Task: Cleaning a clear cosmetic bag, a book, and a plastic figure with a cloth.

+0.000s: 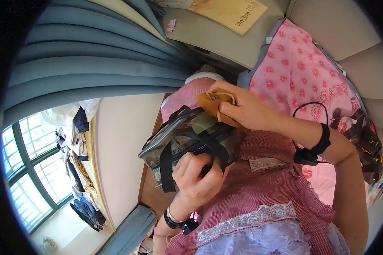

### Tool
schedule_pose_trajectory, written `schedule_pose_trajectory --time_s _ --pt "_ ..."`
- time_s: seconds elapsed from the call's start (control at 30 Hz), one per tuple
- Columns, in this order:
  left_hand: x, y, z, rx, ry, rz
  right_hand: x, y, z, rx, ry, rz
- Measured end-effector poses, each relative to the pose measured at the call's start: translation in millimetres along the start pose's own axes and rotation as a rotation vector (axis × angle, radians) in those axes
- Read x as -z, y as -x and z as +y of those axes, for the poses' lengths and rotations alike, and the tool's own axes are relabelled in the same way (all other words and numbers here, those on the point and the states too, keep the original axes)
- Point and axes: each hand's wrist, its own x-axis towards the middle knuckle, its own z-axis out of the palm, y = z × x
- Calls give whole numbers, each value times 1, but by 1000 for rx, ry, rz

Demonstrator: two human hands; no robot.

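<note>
On the lap rests a see-through plastic bag (182, 140) with black trim and black straps (166, 172). The fingers of my left hand (196, 178) are curled around a black part of this bag near its front edge. Just above the bag, my right hand (242, 106) pinches a tan drawstring pouch (210, 102) with a pale cord (225, 94). The pouch's lower end lies close over the bag; whether they touch is hard to tell. What is inside the bag is mostly obscured by reflections and straps.
A bed with a pink flowered cover (293, 67) lies on the right, with a dark brown handbag (368, 145) on it. Beyond, a shelf (210, 35) holds a book (231, 14) and crumpled pink paper (171, 25). Blue-grey curtains (99, 51) hang at left; laundry (86, 208) hangs by the window.
</note>
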Motion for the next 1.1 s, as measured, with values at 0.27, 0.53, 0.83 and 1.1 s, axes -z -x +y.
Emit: schedule_pose_trajectory --time_s 0.27,0.53,0.83,1.1 --pt "2 3 -6 -16 -39 31 -6 7 27 -89 31 128" --pt "2 27 -9 220 146 614 15 2 -41 98 333 131" --pt "-7 104 -19 230 187 625 13 35 -25 53 729 115" --pt "3 109 -20 238 135 493 31 21 -26 -48 785 78"
